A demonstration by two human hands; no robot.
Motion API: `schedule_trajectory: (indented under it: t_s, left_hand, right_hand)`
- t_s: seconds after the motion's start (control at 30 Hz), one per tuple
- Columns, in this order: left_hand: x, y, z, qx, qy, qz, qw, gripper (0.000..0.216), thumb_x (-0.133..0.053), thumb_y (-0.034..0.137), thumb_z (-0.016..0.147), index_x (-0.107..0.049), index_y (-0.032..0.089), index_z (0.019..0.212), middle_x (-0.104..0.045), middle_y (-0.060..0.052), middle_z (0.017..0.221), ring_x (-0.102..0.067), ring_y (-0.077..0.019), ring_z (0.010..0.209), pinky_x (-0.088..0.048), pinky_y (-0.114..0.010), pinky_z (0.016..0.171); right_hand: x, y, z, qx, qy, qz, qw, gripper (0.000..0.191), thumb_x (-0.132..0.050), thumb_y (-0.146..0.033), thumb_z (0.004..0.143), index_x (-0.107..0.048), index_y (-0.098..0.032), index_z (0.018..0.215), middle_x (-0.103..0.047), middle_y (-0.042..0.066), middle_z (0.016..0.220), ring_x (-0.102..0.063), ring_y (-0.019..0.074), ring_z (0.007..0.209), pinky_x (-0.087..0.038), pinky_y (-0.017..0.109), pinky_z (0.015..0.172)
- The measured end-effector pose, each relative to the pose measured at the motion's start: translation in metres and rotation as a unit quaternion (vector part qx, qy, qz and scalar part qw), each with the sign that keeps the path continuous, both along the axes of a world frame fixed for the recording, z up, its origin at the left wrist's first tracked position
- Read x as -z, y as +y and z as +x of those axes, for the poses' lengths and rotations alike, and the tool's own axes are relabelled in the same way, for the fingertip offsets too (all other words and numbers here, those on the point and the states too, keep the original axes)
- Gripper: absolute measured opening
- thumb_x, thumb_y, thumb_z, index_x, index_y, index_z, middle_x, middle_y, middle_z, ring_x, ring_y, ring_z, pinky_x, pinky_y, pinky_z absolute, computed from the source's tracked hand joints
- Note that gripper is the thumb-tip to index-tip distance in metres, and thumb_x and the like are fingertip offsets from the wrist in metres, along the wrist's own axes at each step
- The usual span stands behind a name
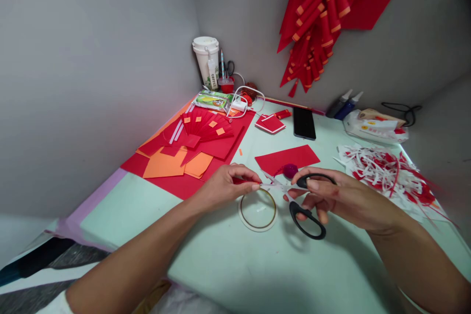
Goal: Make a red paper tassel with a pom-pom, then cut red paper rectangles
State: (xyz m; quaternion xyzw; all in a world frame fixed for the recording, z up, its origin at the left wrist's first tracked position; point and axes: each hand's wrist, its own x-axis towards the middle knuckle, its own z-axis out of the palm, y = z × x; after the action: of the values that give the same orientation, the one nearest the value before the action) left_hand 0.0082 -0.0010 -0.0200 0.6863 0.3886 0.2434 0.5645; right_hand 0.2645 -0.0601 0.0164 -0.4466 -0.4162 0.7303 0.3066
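Note:
My left hand (228, 184) is closed in a pinch on a small piece of red paper (241, 181), mostly covered by the fingers. My right hand (327, 194) grips black-handled scissors (284, 188), fingers through the loops. The scissor blades are spread and point left, close to my left fingertips. Whether they touch the paper, I cannot tell. Beneath the hands a thin roll of tape (258, 229) lies flat on the table. Just behind the scissors are a purple ball (290, 171) and a red paper rectangle (301, 155).
Red sheets (172, 184), orange paper pieces (165, 163) and a red folded fan (208, 125) cover the back left. A phone (304, 123) lies at the back. Red and white paper shreds (386, 176) are heaped right. Red paper rolls (324, 14) hang on the wall. A lidded cup (206, 61) stands in the corner.

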Motion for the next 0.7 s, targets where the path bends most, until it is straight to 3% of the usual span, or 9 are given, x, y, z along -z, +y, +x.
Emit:
schedule_trajectory:
  t_s: [0.23,0.33,0.43,0.7]
  left_hand:
    - [0.003,-0.003,0.001,-0.012,0.011,-0.018,1.000,0.026,-0.069,0.035,0.078,-0.073,0.020,0.098,-0.063,-0.002,0.083,-0.053,-0.0102,0.067,-0.040,-0.020,0.059]
    - [0.004,-0.003,0.001,0.004,0.007,-0.018,1.000,0.028,-0.068,0.035,0.079,-0.073,0.021,0.102,-0.063,-0.002,0.085,-0.053,-0.0104,0.070,-0.040,-0.020,0.060]
    - [0.005,-0.003,0.002,0.014,-0.006,-0.027,1.000,0.025,-0.067,0.034,0.080,-0.073,0.019,0.099,-0.064,-0.002,0.086,-0.055,-0.0114,0.075,-0.040,-0.020,0.064]
    - [0.002,-0.004,0.003,0.005,-0.040,-0.086,0.995,0.020,-0.068,0.033,0.080,-0.070,0.016,0.089,-0.063,0.001,0.075,-0.051,-0.0090,0.067,-0.037,-0.019,0.062]
  right_hand:
    - [0.008,0.001,-0.014,0.085,-0.020,0.062,0.994,0.027,-0.067,-0.041,0.083,-0.054,-0.018,0.091,-0.068,0.007,0.095,-0.065,0.0136,0.065,-0.047,0.018,0.044]
    - [0.014,0.001,-0.019,0.107,-0.056,0.092,0.988,0.029,-0.065,-0.043,0.085,-0.055,-0.018,0.097,-0.064,0.001,0.078,-0.059,0.0120,0.060,-0.042,0.018,0.042]
    - [0.018,-0.001,-0.025,0.119,-0.119,0.123,0.978,0.029,-0.060,-0.047,0.087,-0.055,-0.019,0.089,-0.060,-0.002,0.063,-0.051,0.0101,0.052,-0.041,0.020,0.045]
    - [0.005,-0.013,-0.040,0.166,-0.184,0.185,0.951,0.029,-0.057,-0.047,0.089,-0.059,-0.018,0.093,-0.065,0.002,0.071,-0.055,0.0129,0.059,-0.045,0.023,0.052]
